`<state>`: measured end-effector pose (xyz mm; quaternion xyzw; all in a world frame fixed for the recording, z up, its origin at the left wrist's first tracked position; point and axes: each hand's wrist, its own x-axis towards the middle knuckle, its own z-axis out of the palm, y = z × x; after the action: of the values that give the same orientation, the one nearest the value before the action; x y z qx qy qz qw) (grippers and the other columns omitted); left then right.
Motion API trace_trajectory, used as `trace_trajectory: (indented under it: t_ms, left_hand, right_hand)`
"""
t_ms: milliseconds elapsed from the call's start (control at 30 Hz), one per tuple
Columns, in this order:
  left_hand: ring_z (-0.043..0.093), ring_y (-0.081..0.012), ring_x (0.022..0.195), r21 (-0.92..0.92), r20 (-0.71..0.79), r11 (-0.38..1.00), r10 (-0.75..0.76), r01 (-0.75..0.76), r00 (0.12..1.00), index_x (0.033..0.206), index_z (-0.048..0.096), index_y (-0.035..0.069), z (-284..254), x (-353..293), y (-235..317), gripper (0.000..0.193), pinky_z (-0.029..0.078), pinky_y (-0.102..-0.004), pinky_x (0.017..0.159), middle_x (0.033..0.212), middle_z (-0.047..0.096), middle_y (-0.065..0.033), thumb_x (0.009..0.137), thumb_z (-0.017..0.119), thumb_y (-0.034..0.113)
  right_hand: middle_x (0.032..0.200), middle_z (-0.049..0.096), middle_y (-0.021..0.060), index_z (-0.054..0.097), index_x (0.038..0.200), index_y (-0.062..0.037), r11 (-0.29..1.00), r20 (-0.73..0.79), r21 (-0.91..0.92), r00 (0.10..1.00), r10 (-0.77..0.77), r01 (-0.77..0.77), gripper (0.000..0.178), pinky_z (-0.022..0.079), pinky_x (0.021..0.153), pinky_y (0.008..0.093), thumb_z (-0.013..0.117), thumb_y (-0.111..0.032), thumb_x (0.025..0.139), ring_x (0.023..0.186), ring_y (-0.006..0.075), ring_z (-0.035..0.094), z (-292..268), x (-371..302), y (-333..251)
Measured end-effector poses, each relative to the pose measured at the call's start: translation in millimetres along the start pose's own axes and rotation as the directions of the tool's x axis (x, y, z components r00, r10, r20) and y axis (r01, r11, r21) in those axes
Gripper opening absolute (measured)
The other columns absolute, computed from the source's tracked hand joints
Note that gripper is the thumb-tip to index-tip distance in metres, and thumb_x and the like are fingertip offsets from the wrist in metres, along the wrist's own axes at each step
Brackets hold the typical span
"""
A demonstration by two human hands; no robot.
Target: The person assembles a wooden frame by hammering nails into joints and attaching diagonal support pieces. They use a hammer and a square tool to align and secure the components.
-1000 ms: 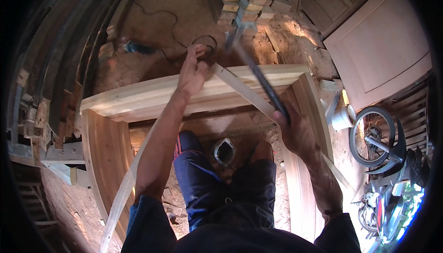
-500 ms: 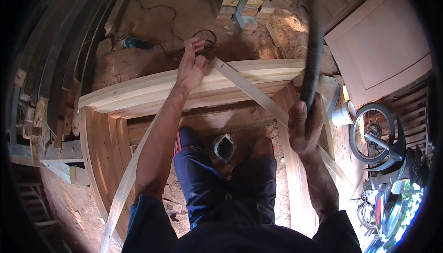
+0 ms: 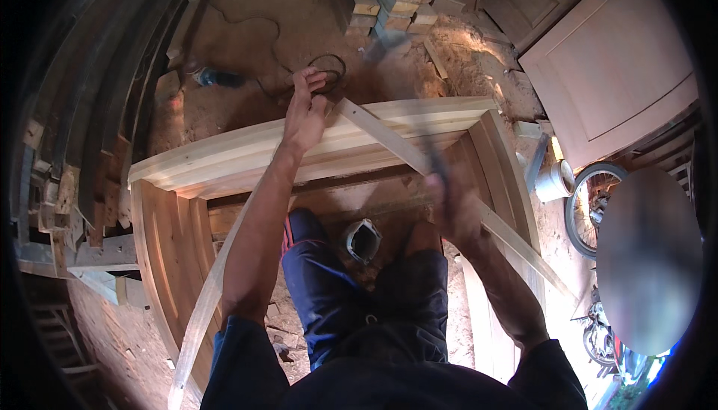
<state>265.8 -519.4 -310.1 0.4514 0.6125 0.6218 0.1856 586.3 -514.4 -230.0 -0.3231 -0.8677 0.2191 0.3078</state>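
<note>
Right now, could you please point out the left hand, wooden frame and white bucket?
Left hand [image 3: 303, 118], head view: back of hand.
Wooden frame [image 3: 235, 153], head view: far board.
White bucket [image 3: 550, 184], head view: side wall.

Exposure was uneven. Strong daylight entered from the lower right and bleached the ground [image 3: 572, 343] outside the right edge of the wooden frame [image 3: 224, 152]. Beyond its left edge, the dark beams [image 3: 82, 73] lay in dim light. Shadow fell past the far edge; a sunlit patch showed beyond the far right corner. The left hand [image 3: 307, 114] rendered sharply. Streaking blur affected the right hand [image 3: 452, 208] and hammer [image 3: 435, 159]. A smooth grey oval [image 3: 649, 260] obscured detail at right. Fisheye distortion curved straight edges toward a black rim.
</note>
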Motion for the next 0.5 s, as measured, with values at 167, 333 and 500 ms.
trace_trajectory:
  t_ms: [167,333,500]
  left_hand:
    - [0.053,-0.0287,0.129,0.051,-0.002,0.999,0.01,-0.01,1.0,0.141,0.032,0.002,-1,-1,2,0.055,0.039,-0.0389,0.111,0.137,0.052,-0.0202,0.087,0.035,-0.001]
    - [0.053,-0.0262,0.127,0.027,0.004,1.0,0.012,-0.012,1.0,0.141,0.033,0.004,0,0,-1,0.052,0.04,-0.0369,0.108,0.136,0.054,-0.0191,0.09,0.034,0.0]
    - [0.062,-0.0352,0.111,0.3,0.027,0.921,0.254,-0.25,0.967,0.124,0.055,0.002,8,-15,16,0.037,0.048,-0.0419,0.097,0.113,0.065,-0.0203,0.087,0.049,0.001]
  right_hand:
    - [0.078,0.065,0.0259,0.053,0.119,0.001,0.975,0.274,-0.157,0.941,0.197,-0.158,0.03,0.049,0.065,0.0501,0.055,-0.024,0.102,0.073,0.0529,0.062,-26,-49,19]
    - [0.077,0.068,0.0219,0.056,0.115,-0.0026,0.881,0.214,0.059,0.868,0.448,-0.469,0.026,0.052,0.06,0.0447,0.059,-0.024,0.099,0.076,0.0422,0.071,-54,-157,36]
    - [0.077,0.069,0.0203,0.062,0.105,-0.0011,0.693,0.312,-0.167,0.629,0.712,-0.701,0.024,0.053,0.061,0.0406,0.065,-0.023,0.096,0.073,0.0341,0.073,-61,-313,71]
